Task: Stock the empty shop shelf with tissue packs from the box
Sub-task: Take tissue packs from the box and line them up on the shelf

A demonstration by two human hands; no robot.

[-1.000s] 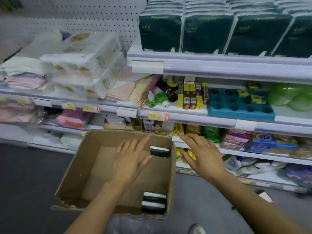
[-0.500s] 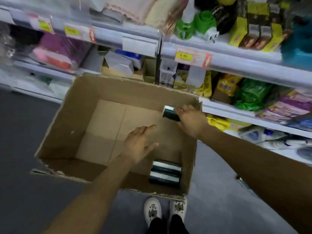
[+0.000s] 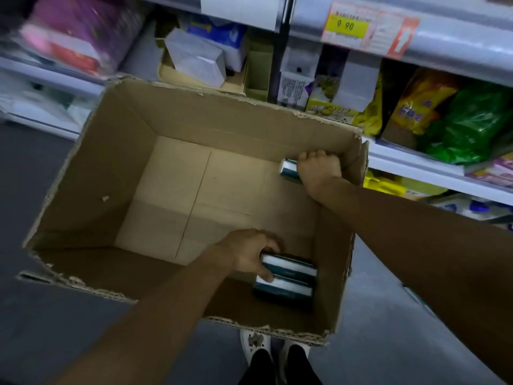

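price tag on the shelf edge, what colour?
Yellow, on a pale strip with a red end; price tag, head view.

Brown box [image 3: 111, 173], dark-green-and-white tissue packs [image 3: 288, 269], yellow price tag [image 3: 347, 25].

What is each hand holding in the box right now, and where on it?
Left hand grips the left end of the upper dark green tissue pack. Right hand grips another dark green pack at its right end.
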